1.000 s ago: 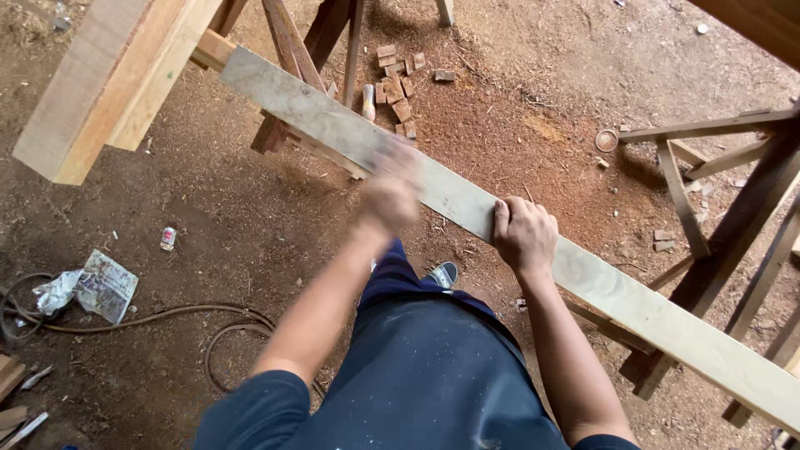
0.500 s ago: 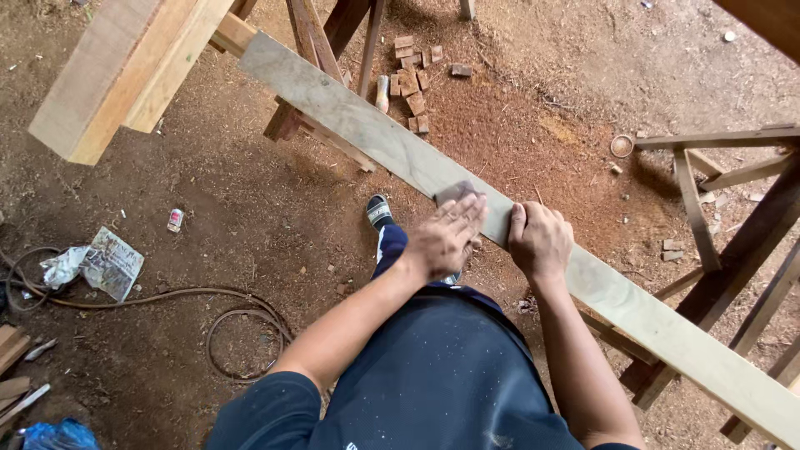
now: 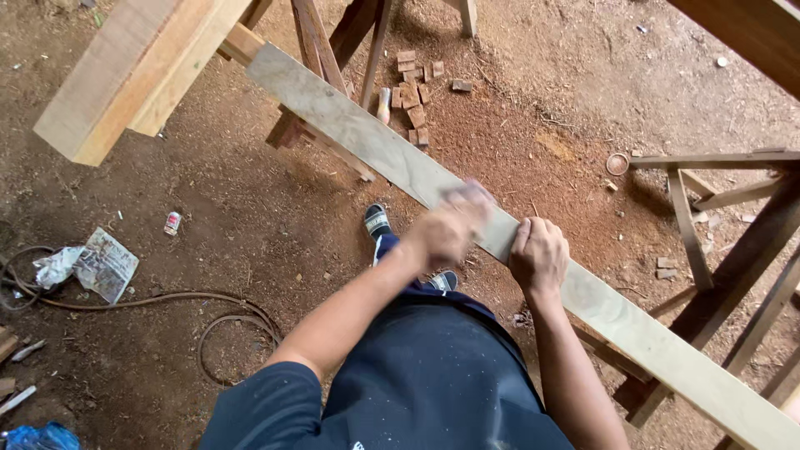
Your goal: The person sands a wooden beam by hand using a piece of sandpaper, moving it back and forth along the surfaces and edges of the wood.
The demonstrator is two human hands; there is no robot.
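So the big thing here is a long pale plank (image 3: pixel 633 325) lying flat and running diagonally under both hands, its far end tucked under a chunky squared beam (image 3: pixel 133 71) up and to the left, with dark trestle legs (image 3: pixel 321 50) underneath, which is probably what holds it up at working height. The wood looks raw, matte and a bit greyish, with sharp square edges.

The right hand (image 3: pixel 539 257) is clamped over the near edge of the plank, fingers curled tight, looks like it's pinning the board so it won't slide. The left hand (image 3: pixel 450 227), just beside it, is a motion blur pressed down on the plank's top face. It may have a small greyish pad under it, but I can't tell how closed it is.

The dirt floor (image 3: pixel 208 217) is reddish sawdust. Beyond the hands sit small wood offcuts (image 3: pixel 414 104), and off to the left there's a looped cable (image 3: pixel 221 321).
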